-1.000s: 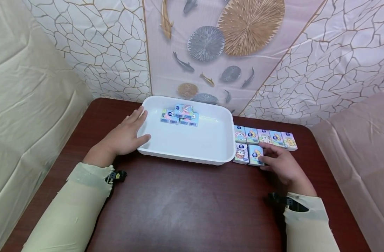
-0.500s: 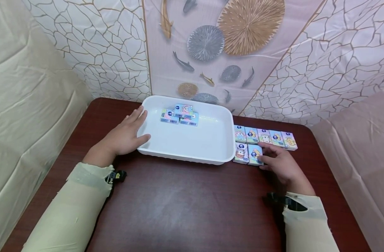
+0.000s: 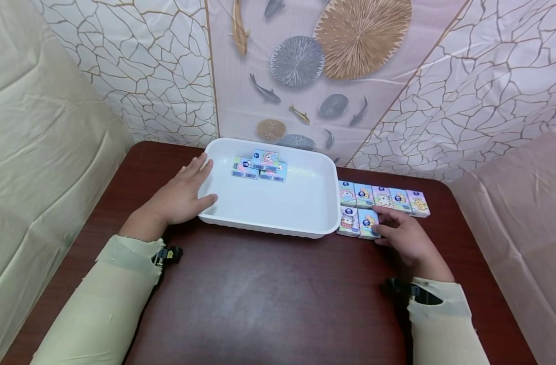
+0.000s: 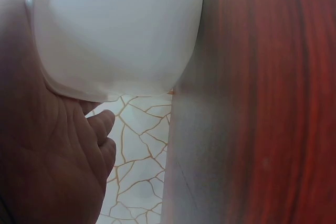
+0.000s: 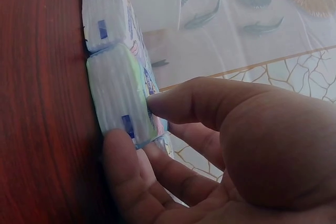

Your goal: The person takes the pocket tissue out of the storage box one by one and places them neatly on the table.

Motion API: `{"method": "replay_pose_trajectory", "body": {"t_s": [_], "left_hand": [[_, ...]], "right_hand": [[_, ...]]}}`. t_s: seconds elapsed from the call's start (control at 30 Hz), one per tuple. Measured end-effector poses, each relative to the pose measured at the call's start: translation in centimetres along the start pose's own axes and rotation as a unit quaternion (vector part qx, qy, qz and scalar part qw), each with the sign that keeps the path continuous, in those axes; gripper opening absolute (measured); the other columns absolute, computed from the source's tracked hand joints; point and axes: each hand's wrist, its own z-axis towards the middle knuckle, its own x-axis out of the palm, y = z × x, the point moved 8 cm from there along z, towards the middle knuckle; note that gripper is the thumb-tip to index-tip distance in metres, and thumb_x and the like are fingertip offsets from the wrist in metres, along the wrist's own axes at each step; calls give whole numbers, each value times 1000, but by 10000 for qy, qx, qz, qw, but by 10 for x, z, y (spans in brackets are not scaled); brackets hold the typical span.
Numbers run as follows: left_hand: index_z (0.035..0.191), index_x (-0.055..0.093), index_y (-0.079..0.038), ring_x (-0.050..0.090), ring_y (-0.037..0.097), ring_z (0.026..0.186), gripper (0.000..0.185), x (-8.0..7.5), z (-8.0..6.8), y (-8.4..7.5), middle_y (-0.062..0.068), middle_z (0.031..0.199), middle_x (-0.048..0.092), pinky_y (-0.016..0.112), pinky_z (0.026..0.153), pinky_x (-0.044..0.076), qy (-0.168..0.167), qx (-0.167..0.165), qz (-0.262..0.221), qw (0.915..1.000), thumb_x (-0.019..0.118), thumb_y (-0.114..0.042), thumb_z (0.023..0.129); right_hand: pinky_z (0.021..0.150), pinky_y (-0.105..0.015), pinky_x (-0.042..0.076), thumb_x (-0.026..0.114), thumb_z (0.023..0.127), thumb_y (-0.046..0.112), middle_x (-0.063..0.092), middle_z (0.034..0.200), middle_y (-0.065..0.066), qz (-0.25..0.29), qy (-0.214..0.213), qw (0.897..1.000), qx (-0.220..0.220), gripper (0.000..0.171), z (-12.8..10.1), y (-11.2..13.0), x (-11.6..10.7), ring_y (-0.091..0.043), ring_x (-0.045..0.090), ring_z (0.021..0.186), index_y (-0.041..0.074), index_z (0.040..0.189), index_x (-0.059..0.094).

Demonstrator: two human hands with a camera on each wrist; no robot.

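My left hand (image 3: pixel 182 195) lies with fingers spread on the left rim of a white plastic tray (image 3: pixel 269 208); in the left wrist view its palm is against the tray wall (image 4: pixel 121 35). Inside the tray, three small pastel tissue packs (image 3: pixel 266 159) are piled, one on top of two. Right of the tray, my right hand (image 3: pixel 408 238) holds the end tissue pack (image 3: pixel 367 223) of the front row, thumb on its printed top and fingers at its right side. In the right wrist view this pack (image 5: pixel 118 93) lies flat on the table, close beside its neighbour (image 5: pixel 105 11).
A back row of several tissue packs (image 3: pixel 383 197) runs along the tray's right side, and one more pack (image 3: pixel 348 221) sits in the front row by the tray. The dark red-brown table (image 3: pixel 259 294) meets a patterned cloth backdrop (image 3: pixel 168 66) behind and pale cloth at both sides.
My right hand and the tissue pack under it have shifted very slightly left, toward the neighbouring pack. The left hand, tray and other packs look the same.
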Motion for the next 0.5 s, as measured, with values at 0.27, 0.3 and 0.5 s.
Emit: {"method": "replay_pose_trajectory", "body": {"t_s": [0.27,0.3,0.5], "left_hand": [[182,9,-11,-3,37,179,91,0,0,0,5,192,-7,63,144,7,4,1,9,10000,55,-49,113],[182,9,-11,-3,37,179,91,0,0,0,4,192,-7,62,144,7,2,0,2,10000,55,-49,113],[182,9,-11,-3,37,179,92,1,0,0,5,192,-7,63,144,8,7,33,-22,10000,54,-52,113]], "right_hand": [[87,-30,69,68,114,19,54,141,-20,-24,-37,9999,107,59,-1,-1,1,-21,67,110,16,170,50],[87,-30,69,68,114,19,54,141,-20,-17,-41,9999,104,59,-1,-1,1,-21,67,110,15,170,50],[86,-30,69,68,113,19,54,139,-20,-3,-34,10000,66,60,0,-1,0,-19,66,109,13,170,50]]}}
